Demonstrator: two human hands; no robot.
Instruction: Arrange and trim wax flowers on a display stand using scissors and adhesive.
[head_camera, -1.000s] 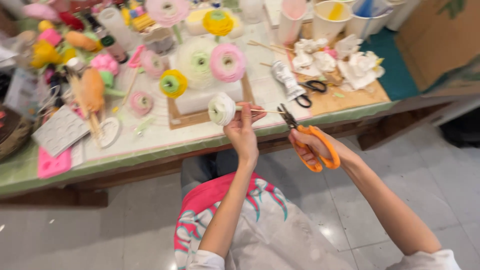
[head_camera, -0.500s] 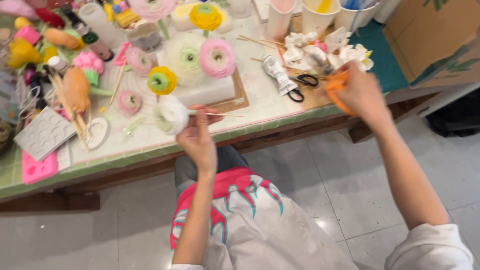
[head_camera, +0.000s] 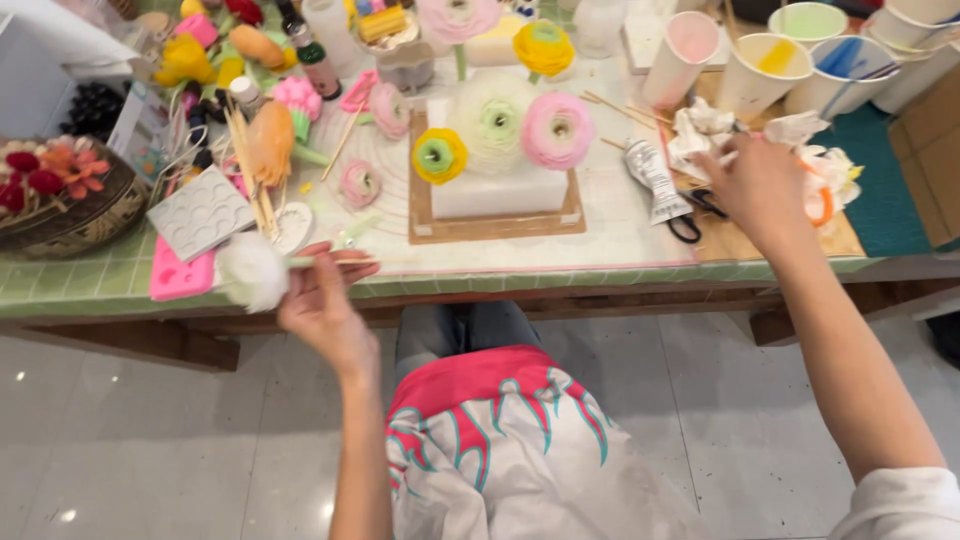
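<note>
- The left hand (head_camera: 325, 310) pinches a thin stick with a fluffy white flower (head_camera: 252, 272) on its end.
- The flower is out past the front edge of the desk (head_camera: 90, 285), near a pink mould (head_camera: 180, 277).
- The right hand (head_camera: 760, 185) is over the desk, on the orange scissors (head_camera: 822, 205) by some crumpled white paper (head_camera: 705, 125). I cannot tell how its fingers are set.
- A white block (head_camera: 495, 185) holds yellow, white and pink flowers.

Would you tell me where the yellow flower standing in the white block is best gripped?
Grip the yellow flower by the short stem under its head, coming from the near, left side. The petals look delicate, and the white flower crowds its right.
</note>
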